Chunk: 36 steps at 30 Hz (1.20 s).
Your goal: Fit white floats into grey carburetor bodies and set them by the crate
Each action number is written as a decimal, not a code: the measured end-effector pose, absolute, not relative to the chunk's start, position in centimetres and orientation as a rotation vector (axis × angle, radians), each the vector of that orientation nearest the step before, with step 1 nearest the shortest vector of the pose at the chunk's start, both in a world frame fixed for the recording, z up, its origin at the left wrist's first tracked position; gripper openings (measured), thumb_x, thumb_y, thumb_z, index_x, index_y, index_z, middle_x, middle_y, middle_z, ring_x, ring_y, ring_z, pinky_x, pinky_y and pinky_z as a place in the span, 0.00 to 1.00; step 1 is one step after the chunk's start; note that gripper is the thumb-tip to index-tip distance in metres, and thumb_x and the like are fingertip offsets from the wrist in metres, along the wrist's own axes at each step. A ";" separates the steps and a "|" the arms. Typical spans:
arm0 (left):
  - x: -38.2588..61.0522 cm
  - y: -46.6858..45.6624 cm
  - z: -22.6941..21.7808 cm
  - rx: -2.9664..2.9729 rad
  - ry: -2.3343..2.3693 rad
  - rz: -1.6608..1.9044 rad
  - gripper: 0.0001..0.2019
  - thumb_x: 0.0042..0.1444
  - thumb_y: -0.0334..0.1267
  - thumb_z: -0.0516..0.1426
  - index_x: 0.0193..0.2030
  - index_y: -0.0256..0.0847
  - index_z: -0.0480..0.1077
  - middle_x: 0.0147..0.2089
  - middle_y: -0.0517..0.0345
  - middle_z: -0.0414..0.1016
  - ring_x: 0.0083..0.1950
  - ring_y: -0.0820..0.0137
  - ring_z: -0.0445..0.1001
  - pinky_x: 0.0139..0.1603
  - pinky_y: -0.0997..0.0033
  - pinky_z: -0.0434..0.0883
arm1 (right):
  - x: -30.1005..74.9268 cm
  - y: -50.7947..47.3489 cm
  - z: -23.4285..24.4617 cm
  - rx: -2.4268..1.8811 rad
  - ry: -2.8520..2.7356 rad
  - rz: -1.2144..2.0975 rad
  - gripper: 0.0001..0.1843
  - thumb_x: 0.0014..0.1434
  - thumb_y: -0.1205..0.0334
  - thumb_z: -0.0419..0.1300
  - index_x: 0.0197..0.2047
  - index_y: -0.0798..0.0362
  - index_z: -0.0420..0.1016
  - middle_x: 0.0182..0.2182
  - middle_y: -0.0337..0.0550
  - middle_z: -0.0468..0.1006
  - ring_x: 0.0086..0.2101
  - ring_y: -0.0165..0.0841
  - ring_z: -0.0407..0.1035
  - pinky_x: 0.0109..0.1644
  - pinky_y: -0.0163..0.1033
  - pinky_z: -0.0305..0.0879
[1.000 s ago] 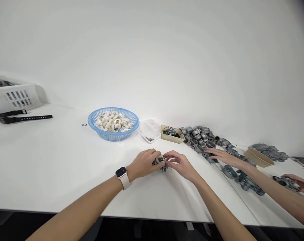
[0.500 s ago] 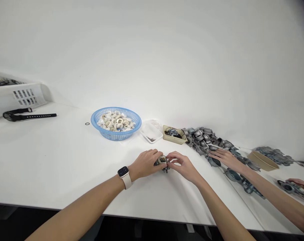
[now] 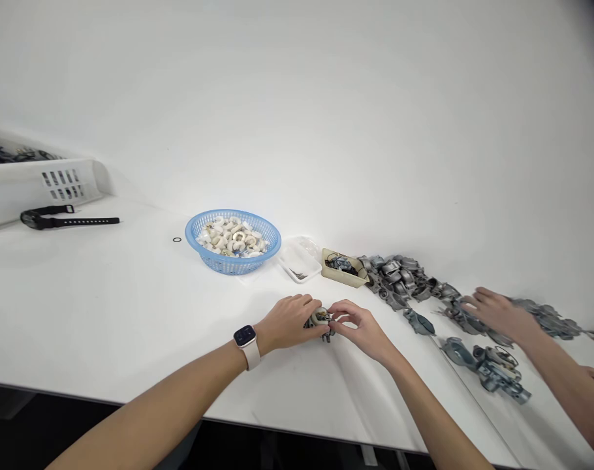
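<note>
My left hand (image 3: 288,321) and my right hand (image 3: 359,326) meet over a small grey metal part (image 3: 320,321) with a pale round piece on top, resting on the white table (image 3: 106,307). Both hands close their fingers round it from either side. A pale smartwatch (image 3: 245,344) is on my left wrist. Most of the part is hidden under my fingers.
Behind my hands stand a blue basket (image 3: 233,240) of white rings, a clear tray (image 3: 299,260) and a beige tray (image 3: 343,267). A heap of grey metal castings (image 3: 399,277) runs to the right, where another person's hand (image 3: 495,313) reaches. A black watch (image 3: 57,219) and white crate (image 3: 47,183) lie far left.
The other person's hand moved right along the heap of castings. My own hands stayed on the small part. The view shifted slightly left.
</note>
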State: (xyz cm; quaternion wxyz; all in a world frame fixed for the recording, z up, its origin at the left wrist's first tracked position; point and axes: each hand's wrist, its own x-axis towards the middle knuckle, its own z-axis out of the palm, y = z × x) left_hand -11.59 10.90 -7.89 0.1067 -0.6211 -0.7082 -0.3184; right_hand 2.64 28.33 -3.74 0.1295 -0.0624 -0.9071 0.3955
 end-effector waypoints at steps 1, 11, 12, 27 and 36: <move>-11.6 10.9 -7.8 -1.829 -2.085 -0.934 0.16 0.66 0.54 0.54 0.51 0.44 0.66 0.43 0.56 0.75 0.44 0.63 0.76 0.42 0.65 0.70 | 2.6 28.4 -3.8 -0.184 -2.640 1.147 0.11 0.60 0.56 0.64 0.45 0.50 0.77 0.45 0.45 0.75 0.44 0.37 0.72 0.53 0.46 0.71; -11.5 10.7 -7.7 -1.820 -2.014 -0.814 0.19 0.65 0.57 0.53 0.49 0.43 0.66 0.42 0.55 0.75 0.43 0.62 0.75 0.41 0.64 0.69 | 2.5 28.3 -3.0 -0.198 -2.699 1.097 0.12 0.59 0.54 0.64 0.45 0.49 0.76 0.45 0.45 0.75 0.44 0.38 0.72 0.52 0.47 0.72; -11.6 10.7 -7.7 -1.819 -2.009 -0.805 0.19 0.65 0.57 0.53 0.49 0.42 0.66 0.42 0.55 0.75 0.43 0.62 0.75 0.41 0.64 0.69 | 2.5 28.3 -2.9 -0.197 -2.708 1.090 0.12 0.59 0.54 0.64 0.45 0.49 0.76 0.45 0.45 0.75 0.44 0.38 0.72 0.52 0.47 0.72; -12.0 10.7 -7.7 -1.804 -1.925 -0.608 0.25 0.61 0.62 0.54 0.49 0.40 0.66 0.42 0.54 0.74 0.41 0.61 0.75 0.38 0.62 0.67 | 1.9 28.2 -1.2 -0.158 -2.881 0.900 0.09 0.61 0.56 0.62 0.44 0.47 0.75 0.47 0.43 0.75 0.46 0.38 0.71 0.53 0.46 0.70; -12.0 10.7 -7.7 -1.812 -1.926 -0.590 0.26 0.60 0.62 0.54 0.49 0.40 0.66 0.42 0.53 0.74 0.41 0.61 0.74 0.39 0.62 0.67 | 1.8 27.9 -0.2 -0.152 -2.951 0.807 0.12 0.59 0.56 0.62 0.47 0.46 0.73 0.49 0.42 0.75 0.46 0.38 0.71 0.53 0.46 0.70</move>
